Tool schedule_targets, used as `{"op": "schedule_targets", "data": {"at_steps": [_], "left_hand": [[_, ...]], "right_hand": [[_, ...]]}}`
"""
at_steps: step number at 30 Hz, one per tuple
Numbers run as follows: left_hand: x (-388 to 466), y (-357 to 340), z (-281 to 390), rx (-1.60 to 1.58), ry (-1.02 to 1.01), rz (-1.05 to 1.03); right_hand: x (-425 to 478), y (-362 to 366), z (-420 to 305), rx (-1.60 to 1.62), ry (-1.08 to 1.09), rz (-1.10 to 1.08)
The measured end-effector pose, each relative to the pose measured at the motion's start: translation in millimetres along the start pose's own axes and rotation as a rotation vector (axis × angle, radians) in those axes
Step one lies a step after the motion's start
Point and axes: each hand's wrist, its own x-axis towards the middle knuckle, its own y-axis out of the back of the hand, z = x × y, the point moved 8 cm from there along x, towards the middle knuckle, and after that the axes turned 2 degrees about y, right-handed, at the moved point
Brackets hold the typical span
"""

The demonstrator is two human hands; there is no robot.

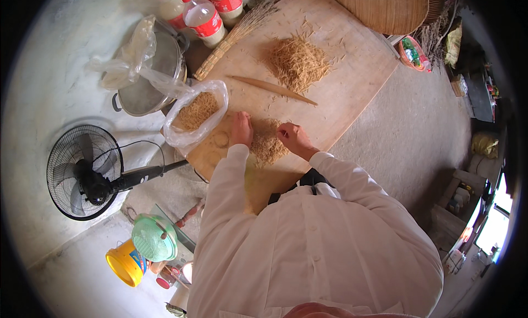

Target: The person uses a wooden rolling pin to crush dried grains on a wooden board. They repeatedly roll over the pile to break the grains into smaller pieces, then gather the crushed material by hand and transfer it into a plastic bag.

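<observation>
On the wooden board point(350, 83) lies a pile of thin, tan dried strips point(270, 146), close to my body. My left hand point(242, 129) rests at the left edge of this pile, fingers together; whether it holds a strip cannot be seen. Over the pile's right side, my right hand point(295, 137) has its fingers curled, with something small and pale at the fingertips. Farther back lies a larger heap of similar strips point(301, 64), and a tapered wooden rolling pin point(274, 89) lies between the two piles. Left of my left hand, an open clear plastic bag point(225, 97) holds more short strips.
A lidded metal pot point(159, 85), soda bottles point(204, 23) and a straw whisk broom point(231, 39) stand or lie at the back left. A black fan point(86, 173) is at left. Woven wicker point(383, 6) overhangs the board's far right corner. Below left are a green basket point(152, 237) and yellow bucket point(123, 264).
</observation>
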Motion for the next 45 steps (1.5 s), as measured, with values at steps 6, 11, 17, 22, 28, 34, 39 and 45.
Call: {"op": "schedule_targets", "data": {"at_steps": [6,11,17,22,28,34,39,45], "left_hand": [[-6.7,6.6,-19.1,-0.195,0.093,-0.019],[-1.2,9.6,6.1,-0.019,0.006,-0.055],[-1.9,2.8,4.9,0.166,-0.044,-0.095],[-14.8,22.8,38.8,0.022,-0.095,-0.125],[-41.3,25.9,78.2,-0.238,-0.07,-0.233],[-63.8,29.4,81.7,-0.335,-0.023,-0.155],[-79.5,27.7,82.3,-0.331,0.033,-0.154],[-84.4,28.0,85.7,-0.322,0.131,-0.112]], "right_hand": [[0.9,-11.5,7.4,0.036,0.059,-0.031],[-6.1,-12.5,9.1,-0.003,0.029,0.015],[-4.3,-9.6,0.1,0.016,0.038,0.017],[5.5,5.1,-17.1,0.051,0.128,0.082],[9.4,-7.1,-48.3,-0.077,0.368,-0.006],[-10.7,-11.3,-46.6,-0.244,0.412,-0.219],[-21.7,-8.8,-41.4,-0.183,0.479,-0.137],[-31.7,-7.4,-48.4,-0.286,0.551,-0.104]]}}
